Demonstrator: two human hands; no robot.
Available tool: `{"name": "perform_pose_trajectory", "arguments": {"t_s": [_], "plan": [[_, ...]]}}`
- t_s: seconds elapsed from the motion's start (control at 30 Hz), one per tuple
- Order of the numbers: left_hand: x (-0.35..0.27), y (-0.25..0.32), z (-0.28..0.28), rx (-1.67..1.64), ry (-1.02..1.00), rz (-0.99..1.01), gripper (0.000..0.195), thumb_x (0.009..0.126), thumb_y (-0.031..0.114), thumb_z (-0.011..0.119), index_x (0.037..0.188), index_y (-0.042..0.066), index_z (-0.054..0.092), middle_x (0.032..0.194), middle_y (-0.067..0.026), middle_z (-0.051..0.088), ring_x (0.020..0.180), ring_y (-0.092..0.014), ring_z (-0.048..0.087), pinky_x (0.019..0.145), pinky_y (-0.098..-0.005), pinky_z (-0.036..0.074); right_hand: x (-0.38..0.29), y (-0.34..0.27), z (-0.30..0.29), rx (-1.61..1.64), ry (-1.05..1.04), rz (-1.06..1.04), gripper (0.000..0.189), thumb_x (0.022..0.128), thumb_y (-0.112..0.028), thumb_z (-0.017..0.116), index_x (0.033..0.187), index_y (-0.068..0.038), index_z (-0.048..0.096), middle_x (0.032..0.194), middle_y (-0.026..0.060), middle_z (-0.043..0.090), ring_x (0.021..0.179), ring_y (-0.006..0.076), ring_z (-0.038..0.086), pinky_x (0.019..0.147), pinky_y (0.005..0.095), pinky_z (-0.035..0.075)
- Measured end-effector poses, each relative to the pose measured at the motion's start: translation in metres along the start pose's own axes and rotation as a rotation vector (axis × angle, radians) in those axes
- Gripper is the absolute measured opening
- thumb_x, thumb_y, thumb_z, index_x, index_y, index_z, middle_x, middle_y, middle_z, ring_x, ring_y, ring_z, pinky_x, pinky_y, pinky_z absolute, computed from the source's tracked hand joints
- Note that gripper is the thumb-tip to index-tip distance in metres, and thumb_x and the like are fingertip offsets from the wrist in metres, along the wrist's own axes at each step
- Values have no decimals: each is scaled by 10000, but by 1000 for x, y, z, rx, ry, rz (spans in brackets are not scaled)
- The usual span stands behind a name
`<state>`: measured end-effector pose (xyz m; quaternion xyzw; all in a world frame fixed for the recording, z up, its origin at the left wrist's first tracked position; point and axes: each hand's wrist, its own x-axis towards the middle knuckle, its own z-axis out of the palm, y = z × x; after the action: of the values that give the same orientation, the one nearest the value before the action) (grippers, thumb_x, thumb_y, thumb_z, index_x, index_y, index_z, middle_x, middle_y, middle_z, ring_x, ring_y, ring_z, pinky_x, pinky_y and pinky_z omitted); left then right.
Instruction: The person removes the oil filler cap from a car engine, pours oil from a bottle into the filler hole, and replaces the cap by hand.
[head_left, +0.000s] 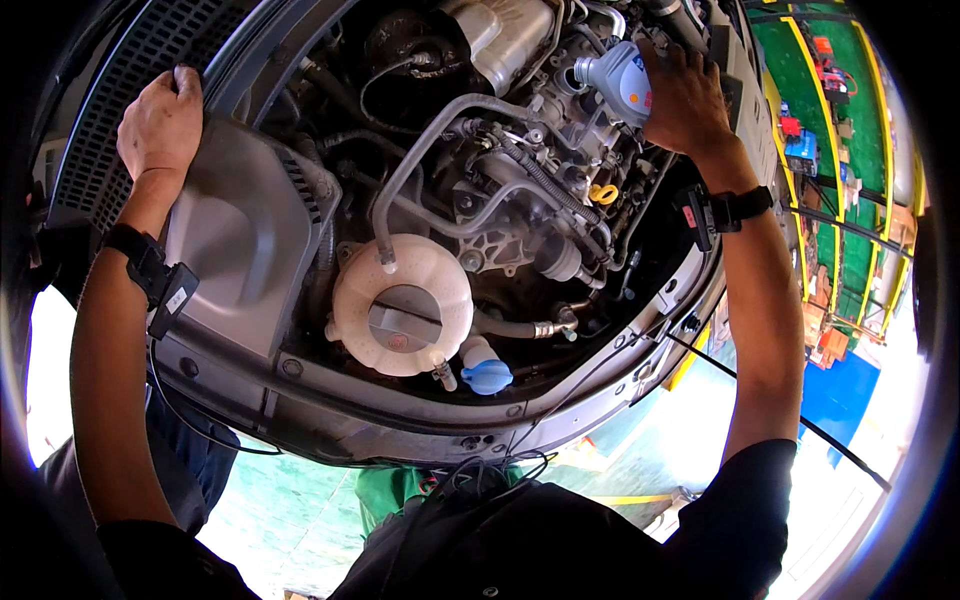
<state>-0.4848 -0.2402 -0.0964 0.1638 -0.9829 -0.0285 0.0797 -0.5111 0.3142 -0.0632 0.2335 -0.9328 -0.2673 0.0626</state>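
In a car's engine bay, my right hand (688, 101) grips a grey-blue plastic oil bottle (624, 82) at the upper right. The bottle lies tilted, its neck pointing left at a round filler opening (571, 80) on the engine; whether liquid flows cannot be seen. My left hand (161, 124) rests closed on the edge of the cowl by the black grille (101, 135), holding nothing that I can see. A yellow dipstick handle (604, 195) sits below the bottle. Each wrist wears a strapped black device.
A round whitish coolant reservoir (405, 247), a blue washer-fluid cap (487, 376) and a grey plastic cover (232, 232) are nearer me. The car's front crossmember (405, 420) curves before my body, with a thin cable over it. Shelves with yellow uprights (816, 150) stand at right.
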Motion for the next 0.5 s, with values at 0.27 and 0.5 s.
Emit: {"name": "perform_pose_trajectory", "arguments": {"t_s": [0.27, 0.5], "plan": [[0, 1, -1, 32, 8, -13, 506, 1028, 510, 388, 1128, 146, 726, 1109, -208, 720, 1078, -433, 663, 932, -533, 504, 0, -3, -6, 2, -30, 17, 999, 611, -221, 863, 1497, -117, 415, 1264, 234, 572, 1145, 436, 586, 980, 543, 436], [0, 4, -2, 22, -4, -25, 501, 1023, 515, 389, 1121, 156, 724, 1112, -211, 718, 1089, -439, 657, 942, -536, 499, -2, -3, -7, -4, -70, 60, 1005, 611, -217, 862, 1508, -132, 416, 1295, 245, 569, 1153, 454, 586, 998, 548, 444]]}}
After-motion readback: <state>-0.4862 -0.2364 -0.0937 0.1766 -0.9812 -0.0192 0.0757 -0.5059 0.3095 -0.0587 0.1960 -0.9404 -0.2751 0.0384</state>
